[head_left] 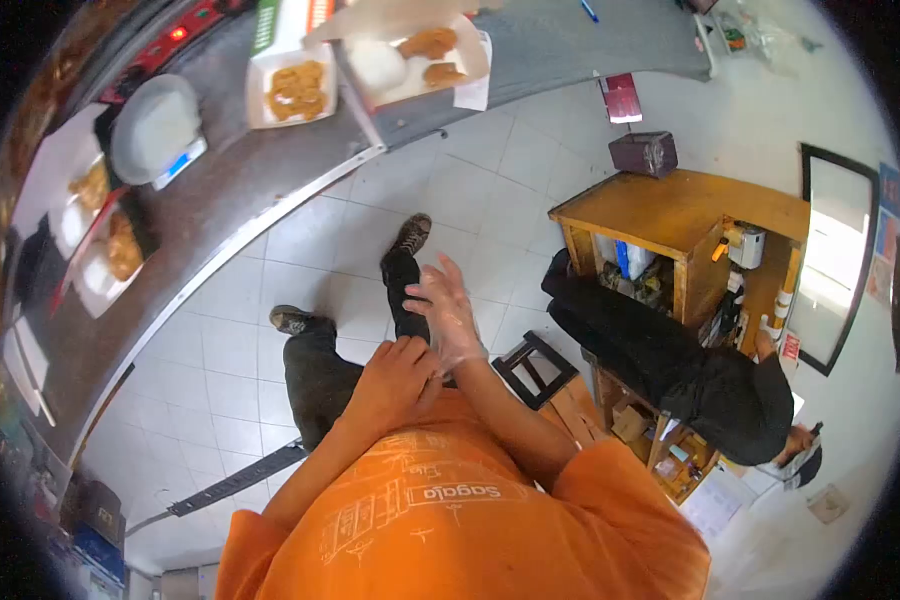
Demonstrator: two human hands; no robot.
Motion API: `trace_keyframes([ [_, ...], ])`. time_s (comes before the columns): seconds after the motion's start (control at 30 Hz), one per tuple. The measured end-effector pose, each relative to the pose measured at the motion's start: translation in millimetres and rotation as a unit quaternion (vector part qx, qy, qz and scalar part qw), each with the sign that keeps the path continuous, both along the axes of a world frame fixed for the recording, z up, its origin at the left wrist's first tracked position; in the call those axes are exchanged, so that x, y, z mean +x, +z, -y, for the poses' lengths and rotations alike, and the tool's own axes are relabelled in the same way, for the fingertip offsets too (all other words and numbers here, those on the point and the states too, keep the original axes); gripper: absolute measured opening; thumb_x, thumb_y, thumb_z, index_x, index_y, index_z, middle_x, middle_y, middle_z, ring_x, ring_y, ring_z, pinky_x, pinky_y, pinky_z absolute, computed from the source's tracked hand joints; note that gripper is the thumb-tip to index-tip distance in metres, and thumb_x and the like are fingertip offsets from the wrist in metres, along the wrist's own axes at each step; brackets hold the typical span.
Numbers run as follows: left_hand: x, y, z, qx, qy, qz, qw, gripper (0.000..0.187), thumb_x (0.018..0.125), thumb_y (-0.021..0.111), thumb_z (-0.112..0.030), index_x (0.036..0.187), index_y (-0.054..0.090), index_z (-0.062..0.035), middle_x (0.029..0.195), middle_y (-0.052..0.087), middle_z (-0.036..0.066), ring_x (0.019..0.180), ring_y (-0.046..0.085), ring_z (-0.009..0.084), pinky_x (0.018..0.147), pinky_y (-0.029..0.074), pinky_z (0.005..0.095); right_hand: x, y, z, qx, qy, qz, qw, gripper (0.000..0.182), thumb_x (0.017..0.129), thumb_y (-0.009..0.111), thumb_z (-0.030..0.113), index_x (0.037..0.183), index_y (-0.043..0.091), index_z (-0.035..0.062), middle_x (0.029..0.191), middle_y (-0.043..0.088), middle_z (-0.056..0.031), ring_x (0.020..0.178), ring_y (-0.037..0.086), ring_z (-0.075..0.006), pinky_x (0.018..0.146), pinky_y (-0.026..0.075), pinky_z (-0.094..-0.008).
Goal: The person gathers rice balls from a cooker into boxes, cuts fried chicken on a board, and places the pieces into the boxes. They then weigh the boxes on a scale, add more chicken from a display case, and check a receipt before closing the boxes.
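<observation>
My right hand (pixel 445 308) is raised in front of my body with its fingers spread, inside a clear plastic glove (pixel 458 340). Bare and closed, my left hand (pixel 400 375) holds the glove's loose cuff at my right wrist. Both hands are above my orange shirt (pixel 440 500), away from the counter.
On the grey counter (pixel 230 170) stand an open box (pixel 470 60) of rice and fried food, a small food tray (pixel 295 92), two more food boxes and a scale (pixel 157 130). A person in black (pixel 710 390) sits by a wooden desk (pixel 690 205), near a stool (pixel 535 365).
</observation>
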State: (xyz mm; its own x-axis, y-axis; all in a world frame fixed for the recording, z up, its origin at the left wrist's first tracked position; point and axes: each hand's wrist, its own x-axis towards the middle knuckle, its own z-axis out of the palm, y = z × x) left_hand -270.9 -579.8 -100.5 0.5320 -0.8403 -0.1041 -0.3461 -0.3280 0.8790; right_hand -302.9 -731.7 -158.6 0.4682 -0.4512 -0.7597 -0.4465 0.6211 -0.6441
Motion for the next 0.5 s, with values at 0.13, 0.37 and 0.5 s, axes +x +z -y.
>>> trace_keyframes([
  [0.13, -4.0, 44.1, -105.5, 0.022, 0.046, 0.023, 0.998, 0.011, 0.083, 0.071, -0.011, 0.083, 0.062, -0.0041, 0.089, 0.060, 0.012, 0.086, 0.060, 0.0339, 0.076, 0.050, 0.0453, 9.7, -7.3, -80.7, 0.072, 0.131, 0.121, 0.981, 0.054, 0.100, 0.065, 0.029, 0.146, 0.048, 0.0062, 0.130, 0.060, -0.0147, 0.104, 0.064, -0.0205, 0.088, 0.055, -0.0338],
  [0.37, -1.3, 133.8, -325.8, 0.082, 0.292, 0.165, 0.939, 0.006, 0.088, 0.070, -0.007, 0.090, 0.067, -0.0023, 0.093, 0.067, 0.013, 0.088, 0.065, 0.0337, 0.074, 0.052, 0.0417, 91.1, 38.2, -239.3, 0.128, 0.331, 0.220, 0.909, 0.040, 0.100, 0.066, 0.028, 0.133, 0.061, 0.0049, 0.114, 0.069, -0.0105, 0.089, 0.067, -0.0167, 0.079, 0.056, -0.0303],
  [0.5, -16.3, 170.4, -396.9, 0.093, 0.496, 0.143, 0.851, 0.004, 0.093, 0.070, -0.006, 0.092, 0.069, -0.0018, 0.099, 0.071, 0.011, 0.088, 0.068, 0.0242, 0.073, 0.051, 0.0348, 132.0, 67.6, -292.9, 0.096, 0.442, 0.238, 0.860, 0.040, 0.097, 0.069, 0.030, 0.127, 0.065, 0.0041, 0.103, 0.070, -0.0067, 0.084, 0.066, -0.0141, 0.072, 0.055, -0.0295],
])
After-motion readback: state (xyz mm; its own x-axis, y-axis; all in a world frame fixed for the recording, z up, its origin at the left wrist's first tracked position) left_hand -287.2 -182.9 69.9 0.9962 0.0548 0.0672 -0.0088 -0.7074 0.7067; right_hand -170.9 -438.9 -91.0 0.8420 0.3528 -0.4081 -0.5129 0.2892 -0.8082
